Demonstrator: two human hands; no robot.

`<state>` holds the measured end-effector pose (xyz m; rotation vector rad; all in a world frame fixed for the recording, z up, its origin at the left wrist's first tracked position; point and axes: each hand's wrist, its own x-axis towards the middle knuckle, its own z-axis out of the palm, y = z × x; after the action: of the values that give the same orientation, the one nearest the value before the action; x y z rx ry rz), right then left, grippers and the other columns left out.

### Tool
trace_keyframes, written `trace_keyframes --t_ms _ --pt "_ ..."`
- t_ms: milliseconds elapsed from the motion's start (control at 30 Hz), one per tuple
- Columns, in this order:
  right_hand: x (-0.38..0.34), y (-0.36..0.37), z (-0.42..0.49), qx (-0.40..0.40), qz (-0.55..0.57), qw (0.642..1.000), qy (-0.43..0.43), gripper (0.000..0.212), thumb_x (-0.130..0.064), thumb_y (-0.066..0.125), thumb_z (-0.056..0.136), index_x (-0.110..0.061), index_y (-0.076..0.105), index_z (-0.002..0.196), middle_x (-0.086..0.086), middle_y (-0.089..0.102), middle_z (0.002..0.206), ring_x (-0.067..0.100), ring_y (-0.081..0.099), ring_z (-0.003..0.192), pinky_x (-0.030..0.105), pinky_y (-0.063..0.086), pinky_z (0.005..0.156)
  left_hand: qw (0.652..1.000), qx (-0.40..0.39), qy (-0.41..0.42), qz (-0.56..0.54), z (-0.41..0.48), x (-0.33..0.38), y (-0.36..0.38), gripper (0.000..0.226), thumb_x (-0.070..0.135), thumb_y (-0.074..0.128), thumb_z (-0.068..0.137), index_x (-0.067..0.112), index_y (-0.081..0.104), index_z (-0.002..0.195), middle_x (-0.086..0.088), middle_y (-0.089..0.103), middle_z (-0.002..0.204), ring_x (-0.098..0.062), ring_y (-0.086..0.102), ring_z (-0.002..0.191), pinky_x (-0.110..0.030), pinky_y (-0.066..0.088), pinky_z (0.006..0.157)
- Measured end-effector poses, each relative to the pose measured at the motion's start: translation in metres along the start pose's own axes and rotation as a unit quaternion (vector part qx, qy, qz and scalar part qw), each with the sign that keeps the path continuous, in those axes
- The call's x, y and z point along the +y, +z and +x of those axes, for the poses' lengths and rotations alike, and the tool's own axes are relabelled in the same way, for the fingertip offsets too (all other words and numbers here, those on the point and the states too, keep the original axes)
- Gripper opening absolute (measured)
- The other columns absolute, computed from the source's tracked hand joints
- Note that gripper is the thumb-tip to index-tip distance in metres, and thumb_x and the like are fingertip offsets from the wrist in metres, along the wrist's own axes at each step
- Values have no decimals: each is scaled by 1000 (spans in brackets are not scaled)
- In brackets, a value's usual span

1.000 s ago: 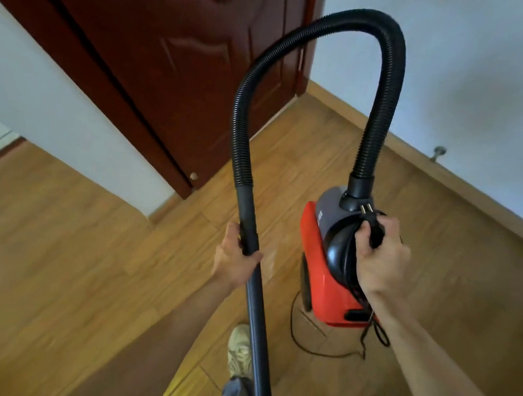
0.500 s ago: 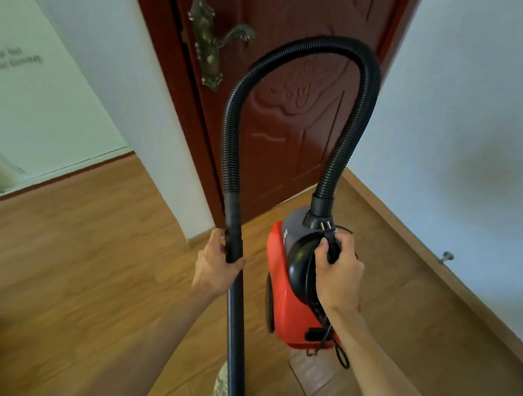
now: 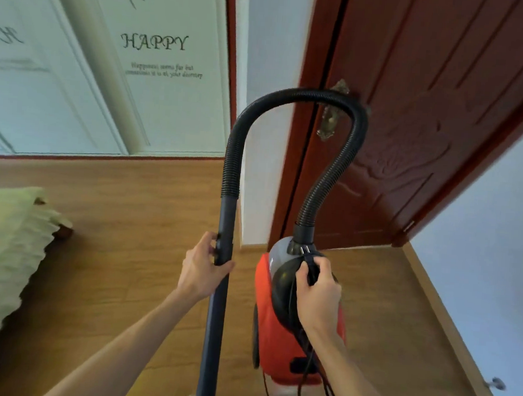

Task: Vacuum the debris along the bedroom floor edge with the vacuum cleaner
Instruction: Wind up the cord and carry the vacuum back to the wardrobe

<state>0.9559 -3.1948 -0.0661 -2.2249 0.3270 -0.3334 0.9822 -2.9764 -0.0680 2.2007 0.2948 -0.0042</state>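
A red and black canister vacuum cleaner (image 3: 278, 345) hangs above the wooden floor (image 3: 113, 250). My right hand (image 3: 318, 296) grips its black carry handle on top, along with the power cord. A ribbed black hose (image 3: 294, 95) arches from the canister's top over to a dark rigid wand (image 3: 216, 317). My left hand (image 3: 202, 270) grips the wand just below the hose cuff. The wand's lower end runs out of the frame at the bottom. No debris shows on the floor.
A dark red door (image 3: 411, 130) with a brass handle stands open ahead against the right wall. A white wardrobe (image 3: 109, 66) lettered HAPPY fills the left background. A pale green bed cover (image 3: 2, 258) reaches in from the left. A wooden skirting board (image 3: 448, 325) with a door stop (image 3: 495, 384) runs along the right wall.
My view has lifted and swung left: the wardrobe and bed have come into sight and the door has shifted right. Both hands keep the same grips on wand and vacuum handle.
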Motion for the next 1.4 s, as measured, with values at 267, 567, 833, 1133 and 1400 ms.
trace_keyframes --t_ms 267,567,833,1133,1400 --pt "-90 75 -13 -86 11 994 -70 25 -26 56 99 -10 62 118 -1 61 63 0 48 51 20 35 52 993 80 -72 -45 -9 -62 -95 54 30 80 80 24 47 122 1 58 94 -22 66 75 -42 60 60" --pt "-211 187 -30 -152 60 982 -99 26 -29 55 99 -13 61 120 2 71 91 21 67 84 32 53 77 978 159 -109 -82 3 -136 -225 53 26 80 81 25 48 124 3 59 96 -19 68 72 -36 61 60" --pt "-321 254 -28 -182 92 964 -170 18 -28 54 100 -15 63 110 -15 60 74 3 58 64 23 51 62 964 219 -112 -105 29 -175 -328 53 18 81 80 20 52 124 -1 66 99 -16 68 79 -39 61 72" --pt "-416 347 -10 -223 111 940 -233 18 -26 56 100 -13 64 109 -16 59 80 -3 56 70 4 42 61 944 264 -137 -142 74 -216 -408 49 19 80 82 24 50 121 1 65 95 -17 68 80 -24 55 58" --pt "-494 460 26 -259 134 922 -256 19 -30 58 98 -17 64 110 -3 72 100 17 67 95 40 57 88 923 315 -166 -148 163 -253 -475 45 23 81 80 31 52 114 -3 67 95 -23 71 76 -41 63 64"
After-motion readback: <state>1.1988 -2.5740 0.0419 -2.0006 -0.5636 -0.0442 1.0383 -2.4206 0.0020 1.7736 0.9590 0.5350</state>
